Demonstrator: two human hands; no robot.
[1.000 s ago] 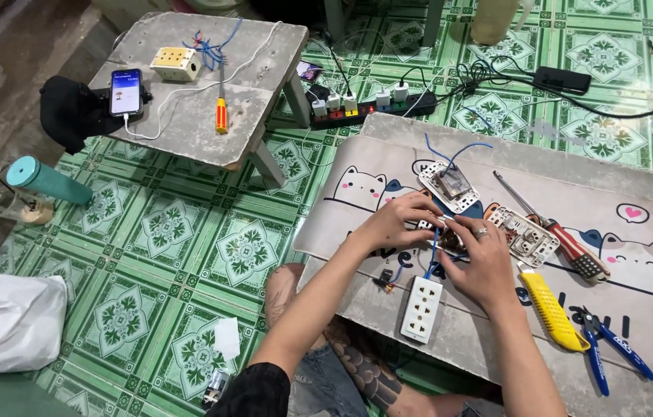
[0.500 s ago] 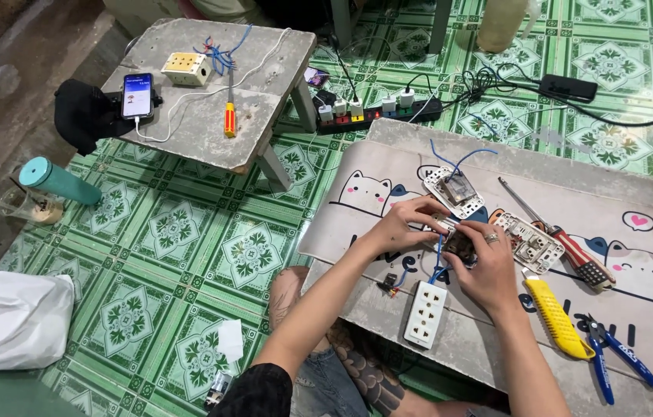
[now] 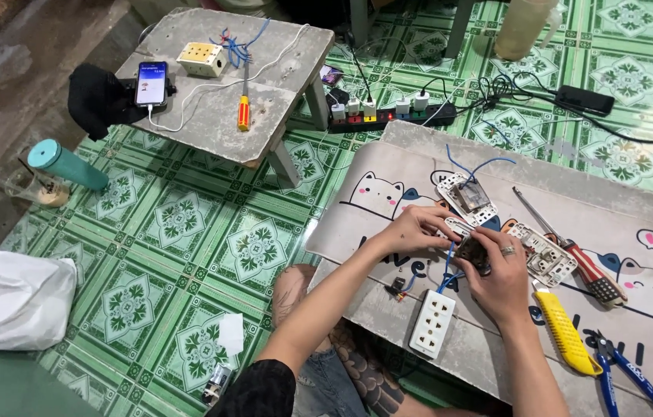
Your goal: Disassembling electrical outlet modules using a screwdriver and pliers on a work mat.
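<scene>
Socket module (image 3: 471,251) in both hands, cat-print board (image 3: 651,232), green tiled floor (image 3: 179,232)

- You are working in bright, even daylight; colours read clean and nothing is underexposed.
- Shadows are soft: a faint one falls under your hands (image 3: 457,255) on the counter (image 3: 388,193), and a darker one sits beneath the small concrete table (image 3: 280,100).
- The green floor tiles (image 3: 179,232) carry a mild sheen.
- Focus is sharp throughout, with slight wide-angle bending at the edges.
</scene>
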